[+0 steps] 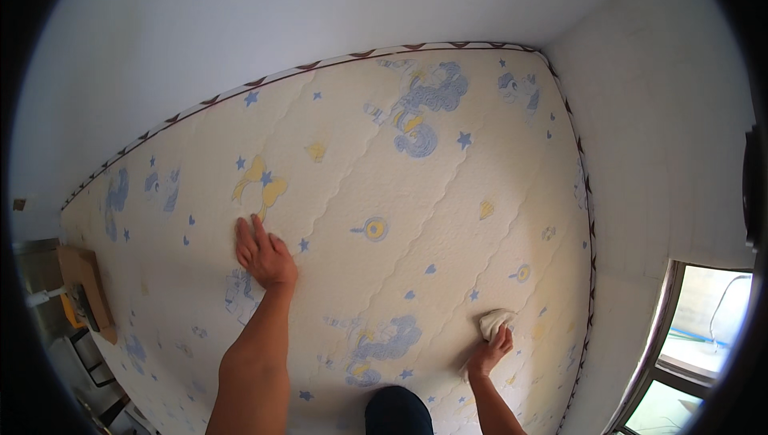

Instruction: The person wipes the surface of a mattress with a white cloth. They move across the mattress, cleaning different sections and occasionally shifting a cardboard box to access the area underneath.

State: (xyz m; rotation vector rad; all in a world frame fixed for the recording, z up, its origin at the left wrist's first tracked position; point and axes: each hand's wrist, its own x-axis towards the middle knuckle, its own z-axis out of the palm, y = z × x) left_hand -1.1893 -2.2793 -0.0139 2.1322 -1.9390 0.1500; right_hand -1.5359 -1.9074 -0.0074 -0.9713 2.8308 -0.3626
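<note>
A cream mattress [420, 207] printed with blue and yellow cartoon figures, stars and hearts spreads out before me. Flat on its surface, fingers apart, rests my left hand [264, 255], just below a yellow bow print. My right hand [491, 351] is closed on a crumpled whitish cloth [495, 322] that lies against the mattress at the lower right. A dark-clothed knee [398, 411] shows at the bottom middle, on or over the mattress.
White walls [624, 135] border the far and right edges of the mattress. At lower right is a framed window [666, 369]. A cardboard box [90, 285] and dark-framed items stand beyond the left edge.
</note>
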